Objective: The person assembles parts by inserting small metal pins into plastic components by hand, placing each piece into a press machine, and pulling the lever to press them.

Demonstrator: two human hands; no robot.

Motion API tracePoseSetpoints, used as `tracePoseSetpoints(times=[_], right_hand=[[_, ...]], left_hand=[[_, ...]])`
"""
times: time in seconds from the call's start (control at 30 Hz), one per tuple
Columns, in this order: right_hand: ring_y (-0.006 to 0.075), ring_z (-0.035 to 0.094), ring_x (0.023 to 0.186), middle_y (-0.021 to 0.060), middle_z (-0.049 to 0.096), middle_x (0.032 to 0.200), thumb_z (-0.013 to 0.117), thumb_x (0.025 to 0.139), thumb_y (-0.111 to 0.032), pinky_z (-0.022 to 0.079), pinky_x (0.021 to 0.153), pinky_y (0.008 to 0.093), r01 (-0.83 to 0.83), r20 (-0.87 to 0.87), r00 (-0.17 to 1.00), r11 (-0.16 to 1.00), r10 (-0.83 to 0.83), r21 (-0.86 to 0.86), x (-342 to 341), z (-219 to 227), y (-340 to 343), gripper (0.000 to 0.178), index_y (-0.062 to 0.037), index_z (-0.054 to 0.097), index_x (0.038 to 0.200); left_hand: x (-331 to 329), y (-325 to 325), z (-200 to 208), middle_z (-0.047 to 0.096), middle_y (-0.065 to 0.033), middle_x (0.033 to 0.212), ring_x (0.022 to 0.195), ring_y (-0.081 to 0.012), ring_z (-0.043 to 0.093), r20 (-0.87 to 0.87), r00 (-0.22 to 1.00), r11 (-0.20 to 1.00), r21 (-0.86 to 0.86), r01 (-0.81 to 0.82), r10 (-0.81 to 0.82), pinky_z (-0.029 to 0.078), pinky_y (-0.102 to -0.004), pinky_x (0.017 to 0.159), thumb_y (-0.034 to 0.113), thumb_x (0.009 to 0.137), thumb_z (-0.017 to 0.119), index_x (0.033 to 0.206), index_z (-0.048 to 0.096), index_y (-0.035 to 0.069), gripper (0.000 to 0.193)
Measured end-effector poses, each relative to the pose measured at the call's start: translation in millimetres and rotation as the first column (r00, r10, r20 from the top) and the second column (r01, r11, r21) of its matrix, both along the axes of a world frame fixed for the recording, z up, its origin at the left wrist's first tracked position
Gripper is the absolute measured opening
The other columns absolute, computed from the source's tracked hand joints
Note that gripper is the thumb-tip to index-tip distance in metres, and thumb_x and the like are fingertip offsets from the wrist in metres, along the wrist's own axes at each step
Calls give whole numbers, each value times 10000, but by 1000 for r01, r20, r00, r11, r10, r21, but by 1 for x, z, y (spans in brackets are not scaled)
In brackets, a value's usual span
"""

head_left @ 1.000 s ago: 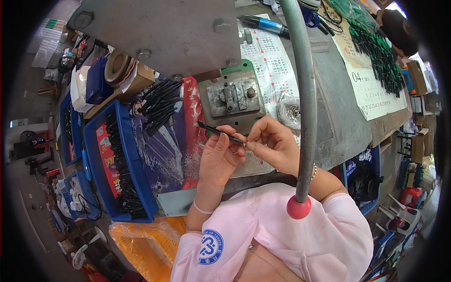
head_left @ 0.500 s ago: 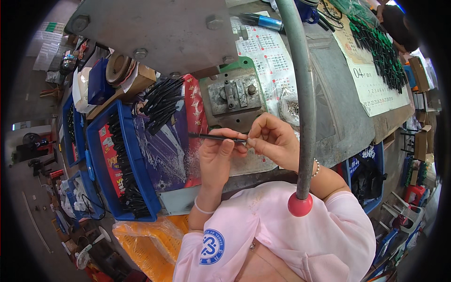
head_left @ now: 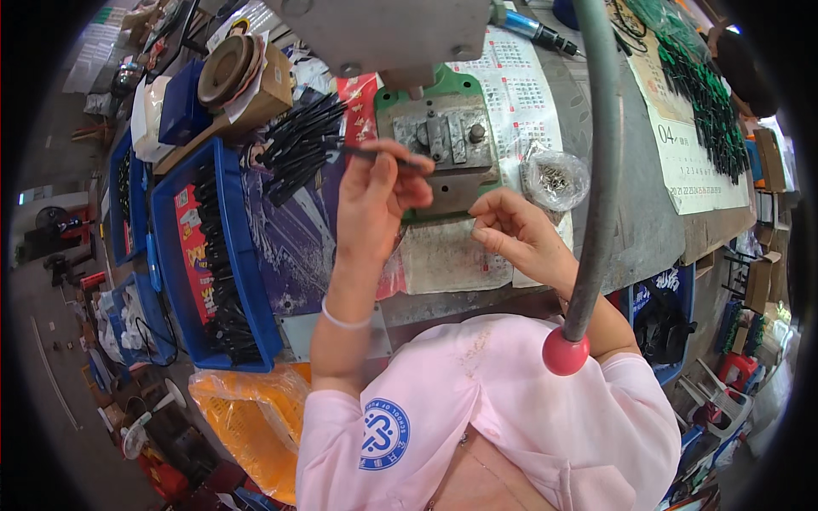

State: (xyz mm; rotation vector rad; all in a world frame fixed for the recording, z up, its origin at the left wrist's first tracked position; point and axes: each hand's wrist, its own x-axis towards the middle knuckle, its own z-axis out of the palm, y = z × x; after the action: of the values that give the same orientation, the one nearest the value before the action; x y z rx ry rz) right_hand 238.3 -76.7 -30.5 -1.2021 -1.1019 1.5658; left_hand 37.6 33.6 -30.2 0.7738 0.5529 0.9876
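Observation:
My left hand (head_left: 372, 200), slightly blurred, pinches a slim black stick-like piece (head_left: 365, 152) that lies crosswise, in front of the press fixture. Bolted on a green base (head_left: 464, 88), the steel fixture (head_left: 443, 140) carries a clamp bar and a round post; no piece can be made out in it. Nearer to me, my right hand (head_left: 521, 240) hovers over the pale paper by the fixture, fingers curled and thumb close to the index finger. Whatever may be between those fingertips is too small to name. A heap of similar black pieces (head_left: 298, 140) lies beyond my left hand.
A grey press lever (head_left: 601, 170) with a red ball knob (head_left: 566, 351) hangs before my right arm. The press head (head_left: 383, 30) overhangs the fixture. A bag of small metal parts (head_left: 554, 177) sits right; a blue tray (head_left: 256, 281) of black pieces stands left.
My hands have come apart. The left moved up and away toward the fixture with the black piece; the right moved slightly right. The view has shifted, showing more of the fixture.

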Motion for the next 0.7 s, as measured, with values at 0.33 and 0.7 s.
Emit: tracePoseSetpoints(times=[0.33, 0.7], right_hand=[[153, 641, 825, 69, 649, 897, 628, 913, -123, 491, 705, 289, -212, 399, 905, 970, 148, 120, -11, 1, -19, 186, -15, 591, 1059], [264, 652, 830, 132, 648, 883, 620, 885, -104, 500, 732, 351, -305, 429, 875, 944, 226, 126, -19, 0, -22, 183, -6, 583, 1035]], left_hand=[[15, 60, -19, 686, -80, 951, 709, -97, 637, -445, 885, 925, 377, 43, 140, 555, -239, 660, 211, 984, 573, 1048, 621, 56, 174], [16, 58, -24, 670, -22, 933, 742, -63, 613, -549, 823, 918, 385, 93, 146, 543, -214, 702, 193, 977, 588, 1050, 646, 55, 167]])
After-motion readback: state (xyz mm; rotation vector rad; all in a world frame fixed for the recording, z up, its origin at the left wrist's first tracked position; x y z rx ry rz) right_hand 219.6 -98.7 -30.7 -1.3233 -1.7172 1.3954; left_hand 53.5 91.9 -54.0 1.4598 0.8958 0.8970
